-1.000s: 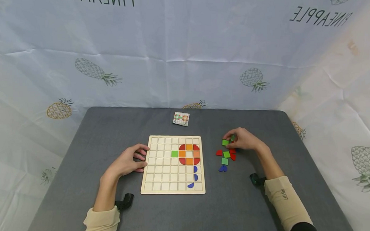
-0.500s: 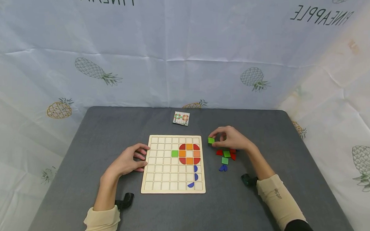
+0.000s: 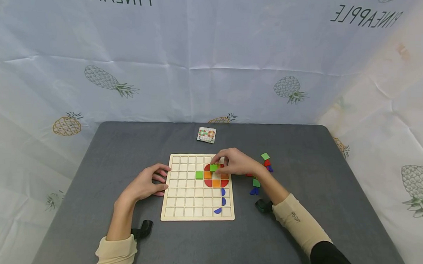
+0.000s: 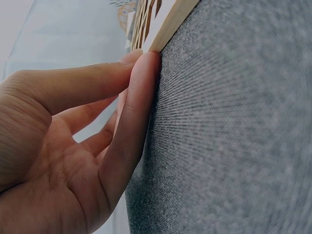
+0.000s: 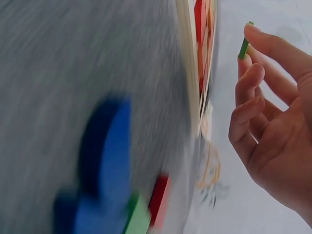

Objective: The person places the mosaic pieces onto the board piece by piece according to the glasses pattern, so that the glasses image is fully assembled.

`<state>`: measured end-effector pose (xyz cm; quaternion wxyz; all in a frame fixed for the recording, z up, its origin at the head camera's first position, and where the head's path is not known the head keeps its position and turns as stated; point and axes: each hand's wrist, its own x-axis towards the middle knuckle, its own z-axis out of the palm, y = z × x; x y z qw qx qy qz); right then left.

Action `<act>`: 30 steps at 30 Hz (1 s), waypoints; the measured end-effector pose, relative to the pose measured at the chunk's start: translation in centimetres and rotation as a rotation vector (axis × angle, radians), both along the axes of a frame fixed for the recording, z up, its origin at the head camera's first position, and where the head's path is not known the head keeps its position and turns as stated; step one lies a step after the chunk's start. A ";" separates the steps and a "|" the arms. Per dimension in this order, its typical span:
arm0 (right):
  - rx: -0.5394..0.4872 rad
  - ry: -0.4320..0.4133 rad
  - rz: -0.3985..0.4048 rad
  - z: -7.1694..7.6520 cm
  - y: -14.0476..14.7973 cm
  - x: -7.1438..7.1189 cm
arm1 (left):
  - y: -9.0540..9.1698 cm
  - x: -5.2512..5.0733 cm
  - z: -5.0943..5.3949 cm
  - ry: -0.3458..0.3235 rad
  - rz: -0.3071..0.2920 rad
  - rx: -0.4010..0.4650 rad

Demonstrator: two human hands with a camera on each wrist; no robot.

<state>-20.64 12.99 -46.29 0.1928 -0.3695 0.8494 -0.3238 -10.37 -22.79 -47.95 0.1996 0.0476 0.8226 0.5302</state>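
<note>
A pale wooden grid board (image 3: 184, 203) lies on the dark grey table. My left hand (image 3: 145, 183) touches its left edge with extended thumb and fingertips; in the left wrist view the thumb (image 4: 136, 97) lies against the board's side (image 4: 178, 24). Over the upper right of the board, my right hand (image 3: 235, 162) pinches a green square tile (image 3: 214, 168) between thumb and fingers. The right wrist view shows this tile (image 5: 244, 44) edge-on, raised above the board. Orange squares (image 3: 216, 183) and red rounded pieces (image 3: 208, 183) form a ring, partly hidden by the right hand.
Another green square (image 3: 199, 175) sits left of the ring. Blue pieces (image 3: 223, 202) lie lower right on the board. Loose green (image 3: 265, 156), red (image 3: 267, 162) and blue tiles (image 3: 254, 191) lie right of it. A small pattern card (image 3: 206, 135) lies behind.
My right hand has lifted the green square tile from the loose pieces and carried it left over the board. My left hand has stayed at the board's edge.
</note>
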 end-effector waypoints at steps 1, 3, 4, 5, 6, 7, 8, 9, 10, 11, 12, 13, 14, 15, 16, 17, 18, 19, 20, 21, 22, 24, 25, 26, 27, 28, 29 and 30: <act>0.002 -0.003 0.012 0.0 -0.6 0.1 | 0.0 0.0 0.0 -0.001 0.000 0.000; 0.004 -0.003 0.037 0.0 -1.6 0.1 | 0.0 0.0 0.0 -0.001 0.001 0.001; 0.006 0.004 0.049 0.0 -2.2 0.2 | 0.0 0.0 -0.1 -0.001 0.001 0.002; 0.010 0.012 0.062 0.0 -2.7 0.2 | 0.0 0.0 -0.1 -0.001 0.001 0.002; 0.017 0.021 0.070 0.0 -3.1 0.3 | 0.0 0.0 -0.1 -0.001 0.002 0.002; 0.022 0.025 0.074 0.0 -3.6 0.3 | 0.0 0.0 -0.1 0.000 0.003 0.002; 0.034 0.036 0.077 0.0 -4.0 0.4 | 0.0 0.0 -0.2 0.001 0.003 0.003; 0.049 0.043 0.075 0.0 -4.5 0.5 | 0.0 0.0 -0.2 0.001 0.003 0.003; 0.065 0.051 0.075 0.0 -4.9 0.5 | 0.0 0.0 -0.2 0.001 0.003 0.001; 0.078 0.054 0.078 0.0 -5.4 0.6 | 0.0 -0.1 -0.2 0.003 0.004 -0.001; 0.092 0.055 0.078 0.1 -5.8 0.7 | 0.0 -0.1 -0.2 0.004 0.004 -0.004; 0.104 0.056 0.081 0.1 -6.2 0.7 | 0.0 -0.1 -0.2 0.005 0.005 -0.007; 0.118 0.061 0.085 0.0 -6.5 0.7 | 0.0 -0.1 -0.2 0.006 0.005 -0.010; 0.131 0.064 0.087 0.0 -6.9 0.7 | 0.0 -0.1 -0.2 0.007 0.005 -0.013; 0.144 0.069 0.090 0.1 -7.2 0.8 | 0.0 -0.1 -0.2 0.009 0.005 -0.015; 0.154 0.073 0.092 0.1 -7.5 0.8 | 0.0 -0.1 -0.2 0.008 0.006 -0.016; 0.165 0.074 0.088 0.0 -7.7 0.8 | 0.0 -0.1 -0.2 0.008 0.006 -0.016; 0.175 0.078 0.085 0.0 -7.9 0.9 | 0.0 -0.1 -0.2 0.008 0.005 -0.016; 0.182 0.082 0.083 0.1 -8.1 0.9 | 0.0 -0.1 -0.2 0.008 0.005 -0.015; 0.190 0.085 0.078 0.0 -8.3 1.0 | 0.0 -0.1 -0.2 0.008 0.005 -0.013; 0.194 0.089 0.075 0.0 -8.4 1.0 | 0.0 -0.1 -0.2 0.008 0.003 -0.011; 0.202 0.099 0.069 -0.1 -8.6 1.1 | 0.0 -0.1 -0.3 0.011 0.000 -0.008; 0.204 0.105 0.067 -0.1 -8.6 1.1 | 0.0 -0.1 -0.3 0.012 -0.002 -0.006; 0.206 0.110 0.067 -0.2 -8.7 1.2 | 0.0 -0.1 -0.3 0.014 -0.004 -0.005; 0.208 0.115 0.066 -0.2 -8.7 1.2 | -0.1 -0.2 -0.3 0.015 -0.005 -0.005; 0.207 0.118 0.066 -0.2 -8.7 1.3 | -0.1 -0.2 -0.3 0.017 -0.007 -0.005; 0.206 0.119 0.069 -0.2 -8.7 1.3 | -0.1 -0.2 -0.3 0.017 -0.008 -0.005; 0.204 0.119 0.071 -0.2 -8.7 1.4 | 0.0 -0.2 -0.3 0.017 -0.008 -0.007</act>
